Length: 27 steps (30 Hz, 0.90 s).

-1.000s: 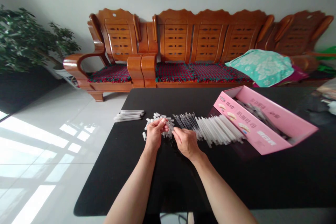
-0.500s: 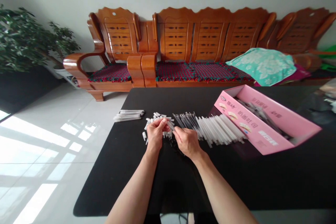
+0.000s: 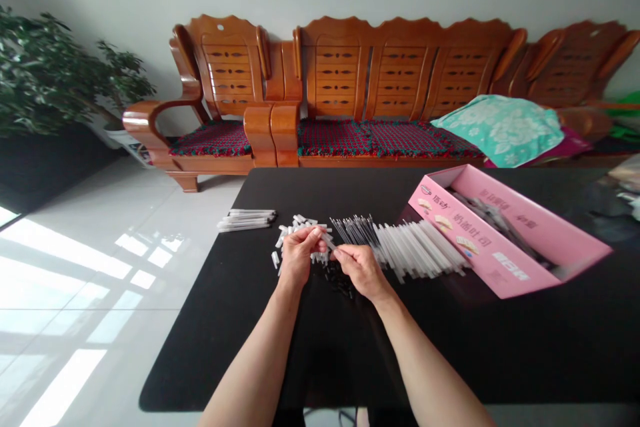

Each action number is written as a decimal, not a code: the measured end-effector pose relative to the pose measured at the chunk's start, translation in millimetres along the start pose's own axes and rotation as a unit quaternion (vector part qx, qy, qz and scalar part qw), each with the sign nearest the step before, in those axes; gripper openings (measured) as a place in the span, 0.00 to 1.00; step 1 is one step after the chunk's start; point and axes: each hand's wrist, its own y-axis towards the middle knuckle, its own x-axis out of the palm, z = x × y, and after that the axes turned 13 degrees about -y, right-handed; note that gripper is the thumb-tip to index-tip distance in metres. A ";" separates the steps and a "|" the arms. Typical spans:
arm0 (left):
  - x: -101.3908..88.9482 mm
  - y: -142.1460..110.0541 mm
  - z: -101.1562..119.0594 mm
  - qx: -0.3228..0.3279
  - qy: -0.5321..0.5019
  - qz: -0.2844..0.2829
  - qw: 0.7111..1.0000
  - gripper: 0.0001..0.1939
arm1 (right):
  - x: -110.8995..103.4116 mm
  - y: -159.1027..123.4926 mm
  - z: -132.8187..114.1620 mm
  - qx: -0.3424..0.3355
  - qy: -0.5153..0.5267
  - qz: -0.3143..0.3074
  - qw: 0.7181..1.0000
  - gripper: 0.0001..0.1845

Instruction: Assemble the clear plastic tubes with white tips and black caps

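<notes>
My left hand [image 3: 300,255] is closed on a whitish pen barrel [image 3: 327,241] that slants down to the right. At the barrel's lower end the fingers of my right hand [image 3: 363,271] are pinched together; anything small between them is hidden. Behind and around my left hand lies a heap of short white pen caps [image 3: 300,221]. Small black pen parts [image 3: 340,279] are scattered between my wrists. Dark pen refills [image 3: 354,229] lie in a row beyond my right hand, alongside many translucent white barrels [image 3: 420,248].
Several pens with black ends [image 3: 246,219] lie at the left of the black table [image 3: 225,347]. A pink box [image 3: 460,233] holding dark and pale pieces stands at the right. Behind the table runs a wooden bench [image 3: 395,73]; a potted plant [image 3: 120,80] stands left.
My right fingers have shifted slightly at the barrel's lower end, and more of the small black parts shows below. My left hand keeps its grip. The view has tipped slightly.
</notes>
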 end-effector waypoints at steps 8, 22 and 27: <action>-11.7 8.9 15.6 0.077 0.018 0.067 0.995 0.16 | -2.3 1.3 9.1 -0.052 -0.285 0.190 0.938 0.18; 0.9 -10.7 -11.3 0.110 0.306 -0.025 0.945 0.07 | -69.9 -11.9 67.2 0.219 -0.475 0.333 0.784 0.13; 5.1 -12.9 -14.2 0.135 0.371 -0.039 0.918 0.05 | -89.4 -20.1 82.0 0.229 -0.518 0.338 0.751 0.11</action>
